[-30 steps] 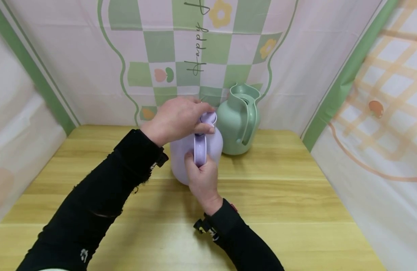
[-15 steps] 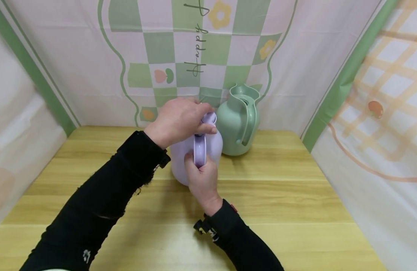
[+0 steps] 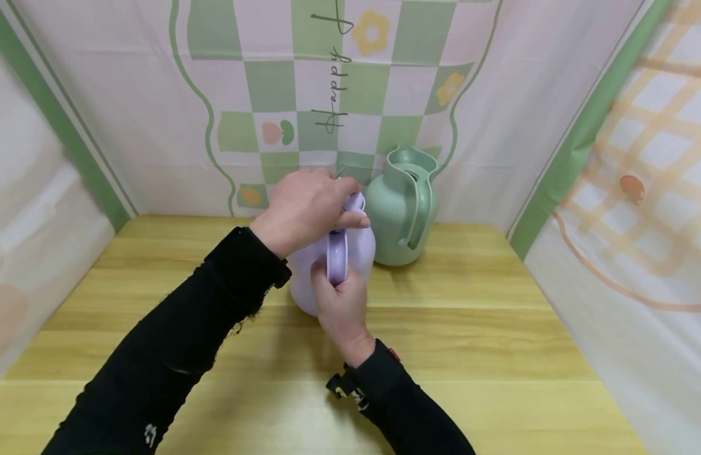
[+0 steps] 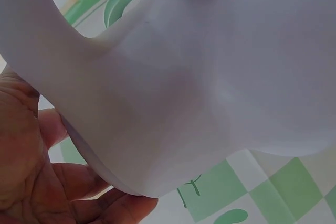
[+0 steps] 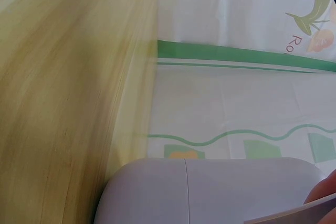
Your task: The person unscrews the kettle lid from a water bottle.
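A lilac vacuum jug (image 3: 302, 287) stands upright on the wooden table. From above, my left hand (image 3: 306, 208) holds the lid (image 3: 354, 202), its thumb extended along the near side. My right hand (image 3: 343, 313) grips the handle (image 3: 337, 256) low down, thumb on the left of it. In the left wrist view, the curled fingers of the left hand (image 4: 23, 156) reach round the top edge of the jug (image 4: 241, 66). The right wrist view shows the jug's smooth side (image 5: 236, 187) and part of a finger (image 5: 324, 188) by the handle; the remaining right fingers are hidden.
Just behind and to the right is a green jug (image 3: 392, 221) with a wavy rim and its handle facing me. A patterned cloth (image 3: 265, 88) hangs along the table's back edge, with further cloth (image 3: 640, 265) at both sides. Bare wood tabletop (image 3: 469, 354) spreads in front.
My left hand, with its thumb, has shifted slightly to the right over the lid. My right hand keeps its hold on the handle. The head view has tilted up slightly.
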### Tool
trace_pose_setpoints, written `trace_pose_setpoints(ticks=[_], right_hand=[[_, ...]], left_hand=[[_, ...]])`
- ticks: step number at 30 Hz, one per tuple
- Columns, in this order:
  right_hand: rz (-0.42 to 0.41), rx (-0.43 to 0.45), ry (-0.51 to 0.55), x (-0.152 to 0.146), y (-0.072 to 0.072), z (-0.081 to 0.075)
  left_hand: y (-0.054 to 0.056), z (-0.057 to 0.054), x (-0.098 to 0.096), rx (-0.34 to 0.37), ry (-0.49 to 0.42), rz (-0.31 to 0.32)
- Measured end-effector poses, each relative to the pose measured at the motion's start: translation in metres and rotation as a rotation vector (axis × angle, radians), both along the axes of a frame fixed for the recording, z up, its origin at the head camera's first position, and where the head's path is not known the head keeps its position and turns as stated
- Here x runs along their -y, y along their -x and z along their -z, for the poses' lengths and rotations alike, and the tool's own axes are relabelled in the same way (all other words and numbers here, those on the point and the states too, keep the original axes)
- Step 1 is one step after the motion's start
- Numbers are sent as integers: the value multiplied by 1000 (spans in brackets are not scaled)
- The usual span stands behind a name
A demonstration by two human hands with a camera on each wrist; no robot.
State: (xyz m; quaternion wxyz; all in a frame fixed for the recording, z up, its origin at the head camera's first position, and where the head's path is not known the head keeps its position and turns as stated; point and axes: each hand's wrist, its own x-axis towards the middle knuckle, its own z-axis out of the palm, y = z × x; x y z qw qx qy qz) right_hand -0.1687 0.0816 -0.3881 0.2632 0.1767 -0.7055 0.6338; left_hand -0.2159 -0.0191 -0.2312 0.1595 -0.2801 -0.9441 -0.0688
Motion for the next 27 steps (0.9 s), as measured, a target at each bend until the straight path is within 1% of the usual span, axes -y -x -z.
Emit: trace_pose_setpoints(ticks=[5, 10, 17, 20, 24, 27], right_hand=[[2, 6, 3, 1, -1, -1], [5, 3, -2, 1, -1, -2], [-12, -8, -8, 0, 0, 0], [-8, -10, -11, 0, 0, 0], [0, -13, -16, 0, 0, 0], [-2, -14, -18, 0, 0, 1]], left_hand=[[-1, 0, -2, 1, 4, -24], [-3, 0, -3, -17, 33, -43], [-4, 0, -7, 11, 33, -94], [-5, 0, -8, 10, 32, -111], [-5, 2, -8, -8, 29, -114], [-5, 3, -8, -10, 14, -102]])
